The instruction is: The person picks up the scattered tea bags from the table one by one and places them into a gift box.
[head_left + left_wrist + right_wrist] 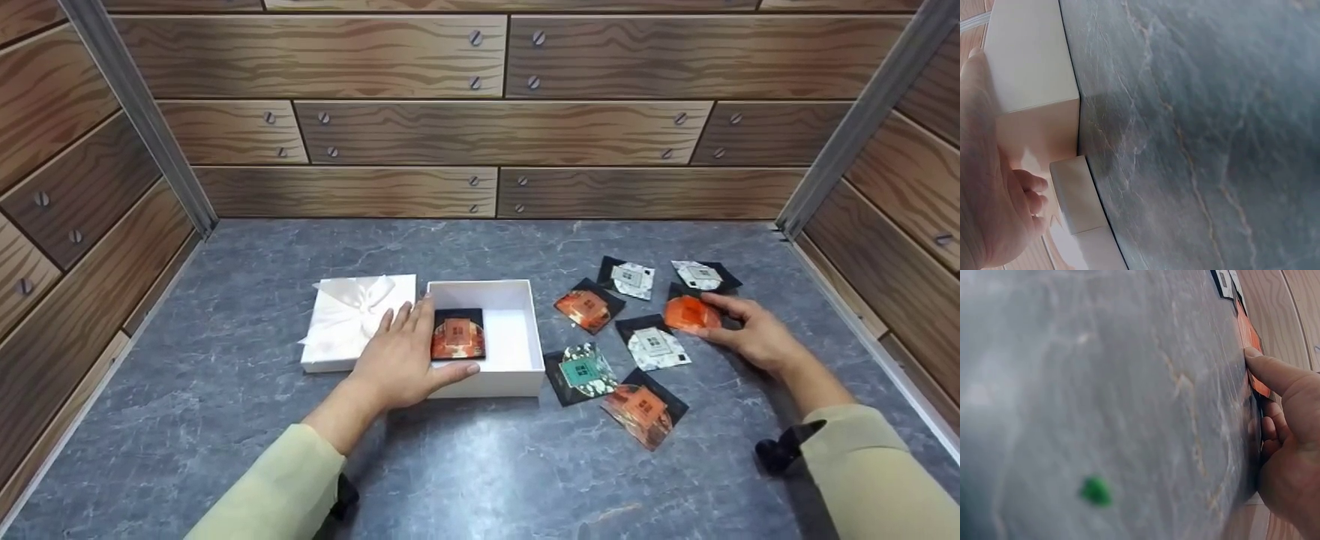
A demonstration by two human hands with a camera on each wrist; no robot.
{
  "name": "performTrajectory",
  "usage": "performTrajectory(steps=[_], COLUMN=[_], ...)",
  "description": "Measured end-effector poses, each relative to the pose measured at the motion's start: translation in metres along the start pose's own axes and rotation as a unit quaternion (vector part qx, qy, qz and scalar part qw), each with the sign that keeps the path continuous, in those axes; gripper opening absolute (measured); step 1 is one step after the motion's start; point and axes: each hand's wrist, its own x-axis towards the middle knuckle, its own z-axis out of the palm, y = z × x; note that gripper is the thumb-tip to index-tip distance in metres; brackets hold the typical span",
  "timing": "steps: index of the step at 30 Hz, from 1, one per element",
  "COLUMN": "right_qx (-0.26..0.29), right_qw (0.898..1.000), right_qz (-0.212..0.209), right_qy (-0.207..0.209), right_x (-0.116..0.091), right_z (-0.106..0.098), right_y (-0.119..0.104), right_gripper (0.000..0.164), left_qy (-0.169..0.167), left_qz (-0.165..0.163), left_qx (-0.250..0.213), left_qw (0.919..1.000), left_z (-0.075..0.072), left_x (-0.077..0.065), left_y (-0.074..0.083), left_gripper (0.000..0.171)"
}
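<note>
At the right, my right hand (757, 337) pinches an orange-and-black sachet (691, 313) between thumb and fingers, close to the tabletop. The right wrist view shows the thumb on the near edge of this orange sachet (1250, 349). My left hand (403, 364) rests with fairly straight fingers along the left wall of an open white box (495, 382), its thumb lying over the front wall. Inside that box, at the left, lies another orange-and-black sachet (458, 335). In the left wrist view, the palm side of the hand is against the white box (1033, 56).
A white lid (322, 360) with a ribbon bow sits left of the box. Between box and right hand lie several loose sachets, among them a green one (581, 373), a white one (652, 343) and an orange one (645, 407). Wood-patterned walls (495, 131) enclose the grey marbled tabletop (247, 420).
</note>
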Motion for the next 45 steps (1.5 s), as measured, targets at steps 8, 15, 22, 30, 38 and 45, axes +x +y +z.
performTrajectory(steps=[8,15,22,30,38,45], right_qx=[0.028,0.024,0.095,0.114,0.120,0.071], right_qw=[0.999,0.998,0.991,0.987,0.989,0.994], right_qz=[0.034,0.055,0.089,0.101,0.073,0.053], right_qy=[0.011,0.014,0.026,0.045,0.052,0.061], right_x=[-0.003,-0.005,-0.005,-0.009,-0.012,-0.013], right_z=[0.003,0.001,0.004,-0.001,-0.010,-0.015], right_y=[0.001,0.003,0.004,0.005,-0.007,-0.026], right_gripper=[0.079,0.081,0.084,0.082,0.080,0.073], left_qy=[0.003,0.007,0.007,0.007,0.015,0.011], left_qz=[0.001,0.007,0.001,0.007,0.008,0.005], left_qx=[-0.016,-0.018,-0.016,-0.011,-0.009,-0.008], left_qw=[0.9999,0.9998,0.9998,0.9999,0.9998,0.9999], left_z=[0.002,0.004,0.005,0.003,0.002,0.003], left_x=[0.000,-0.001,-0.002,0.000,0.000,0.000], left_y=[-0.002,-0.002,-0.004,-0.002,-0.001,-0.001], left_gripper=[0.129,0.128,0.128,0.127,0.127,0.127])
